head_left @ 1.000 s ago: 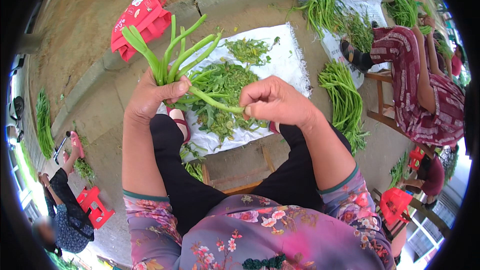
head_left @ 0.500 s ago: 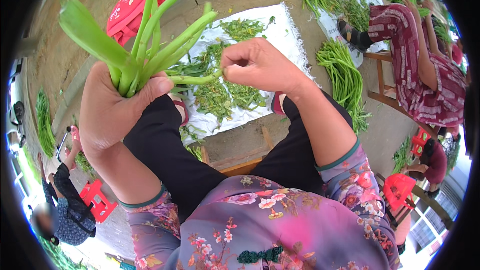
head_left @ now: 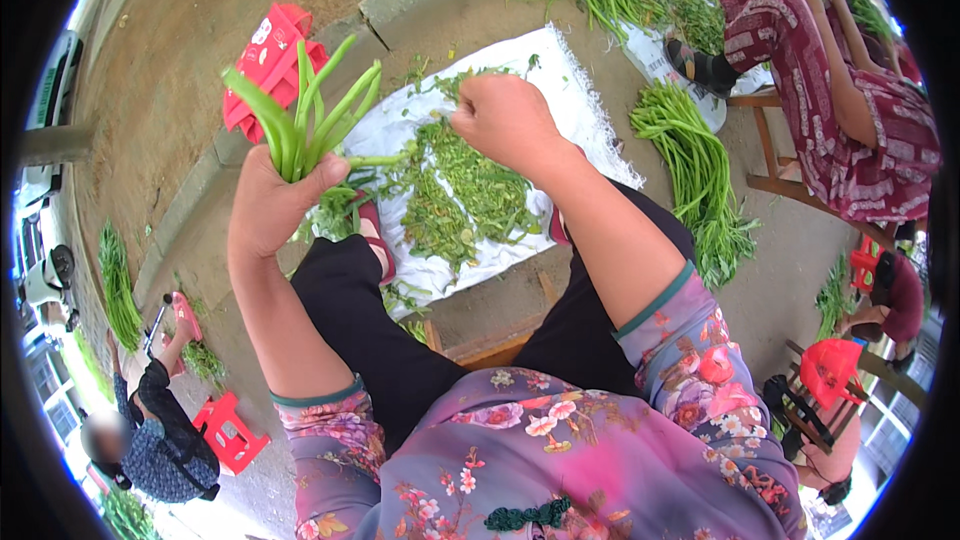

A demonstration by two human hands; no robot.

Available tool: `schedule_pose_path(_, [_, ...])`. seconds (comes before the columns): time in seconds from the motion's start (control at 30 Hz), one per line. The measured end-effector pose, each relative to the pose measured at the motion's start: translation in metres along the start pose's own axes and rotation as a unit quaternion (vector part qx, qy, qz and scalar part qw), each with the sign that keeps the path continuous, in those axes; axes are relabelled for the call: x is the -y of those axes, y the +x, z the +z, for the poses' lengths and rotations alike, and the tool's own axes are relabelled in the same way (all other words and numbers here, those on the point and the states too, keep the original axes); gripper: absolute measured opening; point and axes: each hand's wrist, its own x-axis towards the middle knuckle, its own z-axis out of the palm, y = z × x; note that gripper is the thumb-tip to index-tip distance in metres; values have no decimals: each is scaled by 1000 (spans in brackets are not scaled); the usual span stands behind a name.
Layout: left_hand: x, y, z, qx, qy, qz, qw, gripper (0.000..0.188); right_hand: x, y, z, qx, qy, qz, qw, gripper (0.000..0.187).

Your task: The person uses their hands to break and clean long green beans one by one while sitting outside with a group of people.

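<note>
While the left hand [head_left: 272, 202] clamps a bunch of green stalks [head_left: 290, 145] left of centre in the frame, the right hand [head_left: 508, 120] hangs apart from it in the upper middle, over a white woven sheet [head_left: 568, 90]. The right fingers are curled together; the back of the hand hides the fingertips, so whether anything is pinched there cannot be told. The bunch fans up and to the left, in front of a red bag [head_left: 262, 58], and a thinner stem [head_left: 382, 159] juts out rightward from beside the left thumb, ending short of the right hand.

The left grip sits low on the bunch, so most of its length stands free. If that grip slackens, a stalk could slide out and drop among the loose leaf pieces [head_left: 485, 185] strewn across the middle of the sheet, where green on green would make it hard to pick out. Squeezing too hard could bruise or crack the stalks, which look juicy and crisp. A sharp sideways tug on the thin stem could split it or drag its neighbours along. Near the sheet's lower left edge, a dark red shoe [head_left: 378, 245] stands close to the leaves; a shift of that foot could rumple the sheet and scatter them.
</note>
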Motion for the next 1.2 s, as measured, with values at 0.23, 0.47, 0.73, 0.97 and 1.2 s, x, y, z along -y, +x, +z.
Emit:
schedule_pose_path(0.23, [62, 37, -31, 40, -255, -34, 966, 24, -3, -5, -16, 49, 72, 44, 995, 19])
schedule_pose_path(0.47, [69, 44, -35, 62, -309, -45, 948, 30, -1, -3, -24, 128, 53, 62, 988, 32])
schedule_pose_path(0.73, [70, 39, -37, 85, -288, -60, 952, 32, 12, -4, -14, 41, 255, -89, 962, 22])
schedule_pose_path(0.97, [59, 40, -30, 124, -274, -70, 951, 31, 21, -11, -18, 81, 294, -163, 938, 12])
schedule_pose_path(1.2, [60, 39, -29, 131, -229, -81, 961, 33, 25, -15, -13, 106, 292, -176, 934, 8])
